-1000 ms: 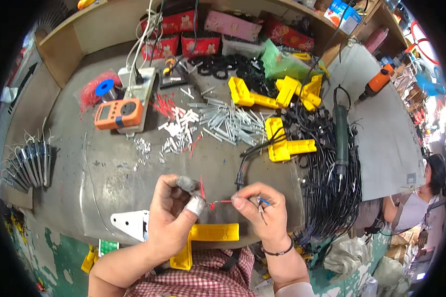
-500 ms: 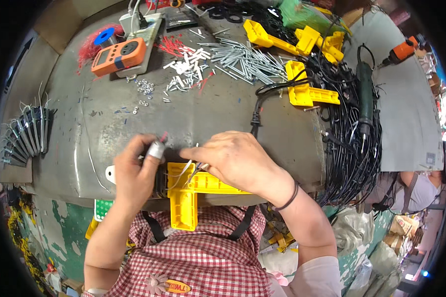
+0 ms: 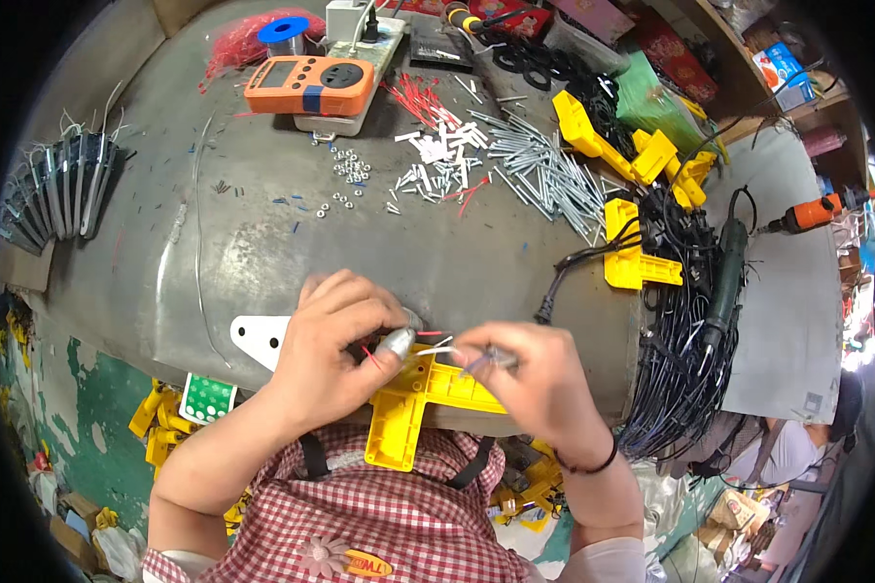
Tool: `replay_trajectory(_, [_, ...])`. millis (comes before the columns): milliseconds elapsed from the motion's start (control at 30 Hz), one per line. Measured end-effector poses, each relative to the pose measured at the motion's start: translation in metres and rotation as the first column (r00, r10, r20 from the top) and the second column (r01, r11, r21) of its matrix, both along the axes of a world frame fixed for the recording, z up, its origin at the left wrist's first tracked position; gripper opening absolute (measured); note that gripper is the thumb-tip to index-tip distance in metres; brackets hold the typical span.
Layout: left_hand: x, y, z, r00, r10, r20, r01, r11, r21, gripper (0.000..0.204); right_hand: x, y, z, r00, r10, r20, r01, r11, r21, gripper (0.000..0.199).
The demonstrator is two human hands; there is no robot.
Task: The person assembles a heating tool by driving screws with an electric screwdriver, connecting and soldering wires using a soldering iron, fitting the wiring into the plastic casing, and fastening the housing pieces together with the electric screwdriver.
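A yellow T-shaped plastic housing (image 3: 394,428), ribbed inside and with its hollow side up, lies over the table's front edge against my apron. My left hand (image 3: 335,340) is above its left end, thumb and fingers pinched on a thin red wire (image 3: 430,333). Silver wrapping (image 3: 396,343) covers that thumb. On the right, my right hand (image 3: 544,374), partly blurred, pinches a thin white wire (image 3: 437,350) over the housing. Something bluish-grey shows at its fingers, too smeared to name. Partly beneath my left hand is a white plate with dark holes (image 3: 256,338).
Beyond my hands lie small nuts (image 3: 350,165), white sleeves (image 3: 444,148), red wires (image 3: 413,100) and long screws (image 3: 544,160). An orange meter (image 3: 309,85) stands at the back. Yellow housings (image 3: 627,248), black cables (image 3: 676,379) and a dark green screwdriver (image 3: 727,282) line the right.
The view has shifted, so the table things appear farther right. My left hand has moved in from beside the housing to over it. My right hand has drawn back right, now pinching the white wire.
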State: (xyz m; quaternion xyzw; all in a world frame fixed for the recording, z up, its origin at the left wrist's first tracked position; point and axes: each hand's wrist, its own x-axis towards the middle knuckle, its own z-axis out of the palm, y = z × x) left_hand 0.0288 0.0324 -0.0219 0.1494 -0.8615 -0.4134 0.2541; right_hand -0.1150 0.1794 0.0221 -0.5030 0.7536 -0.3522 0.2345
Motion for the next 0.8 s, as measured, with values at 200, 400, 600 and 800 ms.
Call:
replay_trajectory(200, [-0.001,0.005,0.014,0.999,-0.043,0.029,0.046,0.993,-0.113,0.015,-0.01,-0.012,0.007,0.962,-0.011,0.271,-0.02,0.994,0.111,0.013])
replay_trajectory(400, [-0.003,0.018,0.019,0.999,0.009,-0.047,-0.016,0.989,-0.149,0.022,-0.015,-0.014,0.005,0.943,0.025,0.332,-0.075,0.987,0.14,0.014])
replay_trajectory(600, [-0.004,0.007,0.015,0.997,-0.073,-0.008,0.073,0.997,-0.009,0.024,-0.013,-0.005,0.003,0.995,0.067,0.08,-0.07,0.997,0.042,0.028])
replay_trajectory(800, [-0.007,0.005,0.026,0.987,-0.118,0.109,0.097,0.979,0.18,0.02,-0.018,-0.01,-0.006,0.855,0.129,-0.502,-0.291,0.921,-0.259,0.024])
